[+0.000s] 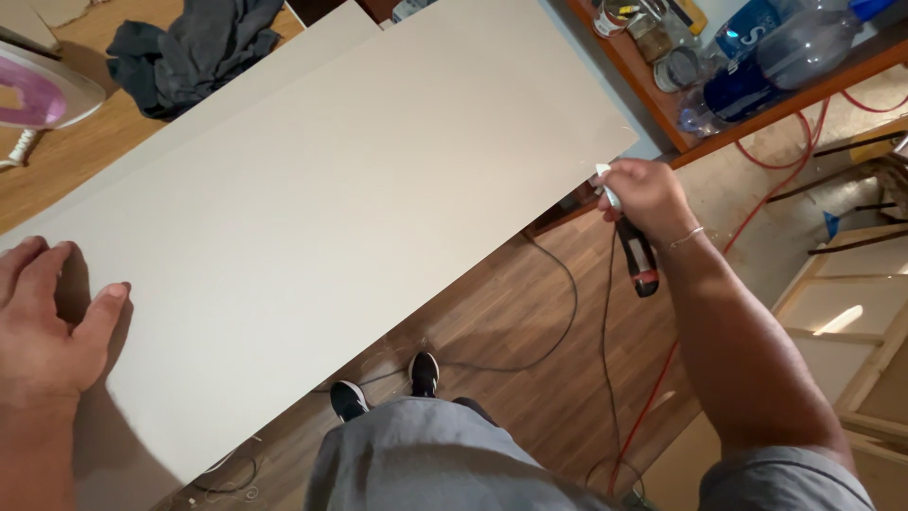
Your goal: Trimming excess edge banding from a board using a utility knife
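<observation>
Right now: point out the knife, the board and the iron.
knife (637, 257), head view, dark handle below the right hand.
board (359, 199), head view, bare middle of its face.
iron (43, 95), head view, its soleplate.

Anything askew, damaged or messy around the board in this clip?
The board looks undamaged. Oddities: a dark cloth lies crumpled on the table, and cables trail loose across the floor by the shoes.

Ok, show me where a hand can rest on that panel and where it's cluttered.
The pale panel is bare between the left hand, flat at its near end, and the right hand, gripping a black and red tool at its far corner. Crowded: the shelf with bottles and cans, and the floor with cables.
</observation>
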